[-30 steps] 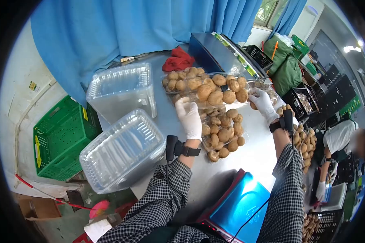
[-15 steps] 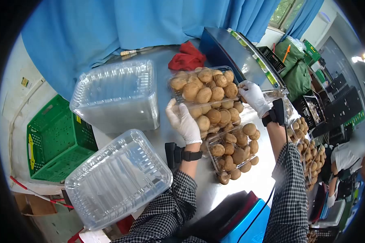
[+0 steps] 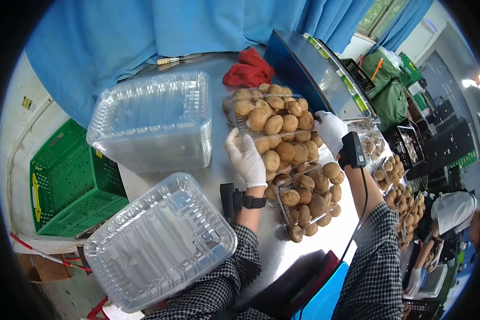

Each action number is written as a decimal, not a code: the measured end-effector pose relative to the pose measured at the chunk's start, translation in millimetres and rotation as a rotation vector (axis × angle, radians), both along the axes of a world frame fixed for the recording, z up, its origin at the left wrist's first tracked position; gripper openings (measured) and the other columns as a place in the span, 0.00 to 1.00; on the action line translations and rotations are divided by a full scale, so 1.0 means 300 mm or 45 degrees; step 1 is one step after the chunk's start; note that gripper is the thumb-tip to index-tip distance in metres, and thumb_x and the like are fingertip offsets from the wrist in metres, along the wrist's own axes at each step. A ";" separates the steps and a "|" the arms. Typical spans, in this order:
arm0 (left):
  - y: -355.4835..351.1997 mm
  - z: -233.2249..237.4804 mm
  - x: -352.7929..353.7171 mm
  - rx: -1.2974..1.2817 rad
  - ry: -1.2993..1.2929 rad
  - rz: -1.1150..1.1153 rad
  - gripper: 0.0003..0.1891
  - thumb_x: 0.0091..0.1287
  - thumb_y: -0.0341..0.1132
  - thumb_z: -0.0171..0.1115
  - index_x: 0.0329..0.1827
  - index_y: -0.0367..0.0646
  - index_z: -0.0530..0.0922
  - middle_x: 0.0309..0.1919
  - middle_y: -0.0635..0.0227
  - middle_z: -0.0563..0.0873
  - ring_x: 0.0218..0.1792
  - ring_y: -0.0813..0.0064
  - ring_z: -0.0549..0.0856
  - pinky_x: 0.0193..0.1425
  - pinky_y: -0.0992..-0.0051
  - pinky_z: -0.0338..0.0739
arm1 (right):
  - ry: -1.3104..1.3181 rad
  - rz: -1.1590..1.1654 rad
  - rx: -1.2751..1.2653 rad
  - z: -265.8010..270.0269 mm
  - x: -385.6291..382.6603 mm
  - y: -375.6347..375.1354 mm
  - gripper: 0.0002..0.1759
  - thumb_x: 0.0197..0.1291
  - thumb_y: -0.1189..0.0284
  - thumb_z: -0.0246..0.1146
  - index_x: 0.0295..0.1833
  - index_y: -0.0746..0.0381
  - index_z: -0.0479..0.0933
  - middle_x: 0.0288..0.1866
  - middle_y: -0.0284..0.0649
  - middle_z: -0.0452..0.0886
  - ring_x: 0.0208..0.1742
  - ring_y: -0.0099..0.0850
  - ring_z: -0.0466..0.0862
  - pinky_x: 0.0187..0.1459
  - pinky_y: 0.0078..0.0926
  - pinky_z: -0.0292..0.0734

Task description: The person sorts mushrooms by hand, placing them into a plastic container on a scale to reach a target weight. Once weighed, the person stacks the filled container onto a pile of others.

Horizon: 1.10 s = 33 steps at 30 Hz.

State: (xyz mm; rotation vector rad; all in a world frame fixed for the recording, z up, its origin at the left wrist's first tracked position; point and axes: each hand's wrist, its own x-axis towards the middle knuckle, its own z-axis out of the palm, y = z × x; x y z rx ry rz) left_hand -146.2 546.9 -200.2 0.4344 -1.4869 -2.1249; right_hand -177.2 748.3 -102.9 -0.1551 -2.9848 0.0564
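A clear plastic tray (image 3: 245, 130) heaped with brown mushrooms (image 3: 273, 125) lies between my white-gloved hands, on top of more filled trays. My left hand (image 3: 246, 160) grips its near left corner, thumb and fingers at the rim. At the right side my right hand (image 3: 332, 132) has its fingers closed on the edge, the fingertips partly hidden. Closer to me, a second mushroom-filled tray (image 3: 305, 223) stands at the front of the pile. Mushrooms (image 3: 286, 152) in the layer beneath show between the two.
A tall stack of clear trays (image 3: 153, 144) stands to the left, with another empty tray (image 3: 162, 242) nearer me. A green crate (image 3: 77, 197) is at far left. A red cloth (image 3: 248, 68) and a blue-sided machine (image 3: 298, 69) sit behind. More mushroom packs (image 3: 405, 208) and a co-worker (image 3: 453, 213) are at right.
The upper tray has shifted slightly right in view, with both hands staying at its sides. My right wrist has turned. The co-worker at right has moved more into view.
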 end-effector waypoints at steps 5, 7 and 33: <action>0.015 0.096 0.120 -0.005 -0.053 -0.005 0.28 0.68 0.31 0.60 0.69 0.38 0.63 0.51 0.63 0.72 0.47 0.74 0.74 0.53 0.71 0.70 | 0.231 0.016 -0.216 0.074 0.195 -0.060 0.15 0.63 0.61 0.61 0.51 0.56 0.81 0.45 0.43 0.85 0.45 0.42 0.85 0.48 0.35 0.79; 0.040 0.138 0.212 -0.071 -0.038 -0.037 0.33 0.65 0.33 0.62 0.72 0.39 0.59 0.61 0.56 0.67 0.55 0.66 0.72 0.61 0.64 0.67 | 0.146 -0.037 -0.674 0.060 0.300 -0.032 0.16 0.63 0.61 0.61 0.50 0.59 0.82 0.41 0.46 0.86 0.43 0.37 0.86 0.46 0.31 0.78; -0.849 0.496 0.688 -1.563 0.206 -0.821 0.10 0.63 0.39 0.65 0.34 0.42 0.80 0.28 0.61 0.84 0.31 0.63 0.84 0.39 0.67 0.77 | 0.884 -0.673 -2.513 0.115 2.386 -0.210 0.17 0.70 0.66 0.57 0.55 0.67 0.75 0.40 0.36 0.77 0.27 0.19 0.65 0.23 0.16 0.58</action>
